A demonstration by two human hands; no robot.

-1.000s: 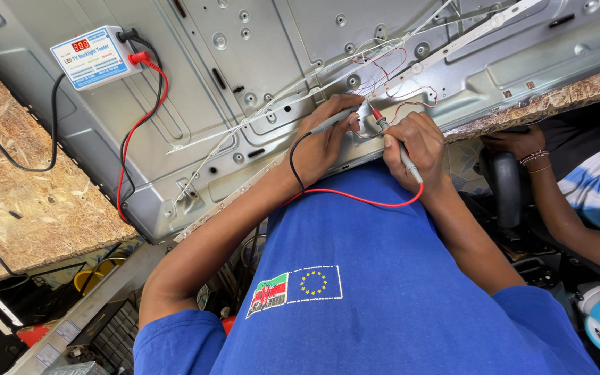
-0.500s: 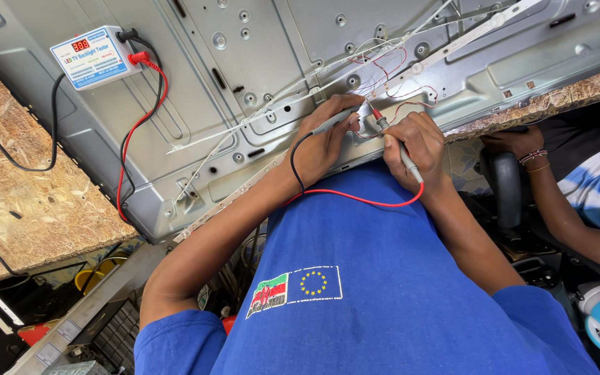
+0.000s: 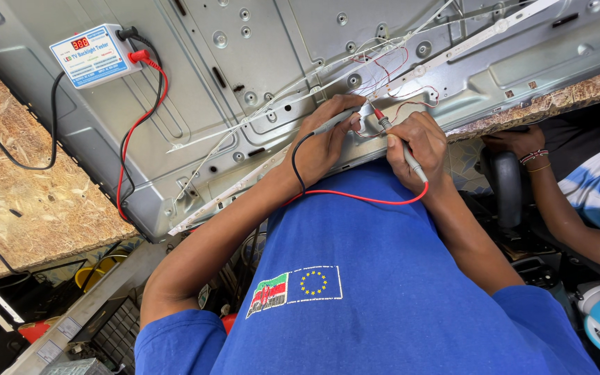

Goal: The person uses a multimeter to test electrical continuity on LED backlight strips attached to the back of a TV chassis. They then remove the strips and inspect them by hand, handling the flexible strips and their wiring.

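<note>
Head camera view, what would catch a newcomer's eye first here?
Two hands meet at mid-frame over a grey metal television back panel: the left hand holds a black-leaded probe, the right hand a red-tipped probe, against a white LED strip. A small white backlight tester sits upper left.

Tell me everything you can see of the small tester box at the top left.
The tester box is a small white rectangular unit with a blue-printed face and a lit red digit display near one corner. It lies flat on the grey metal panel, tilted to the frame. A black lead and a red lead plug into its right end. Neither hand touches it.
</note>
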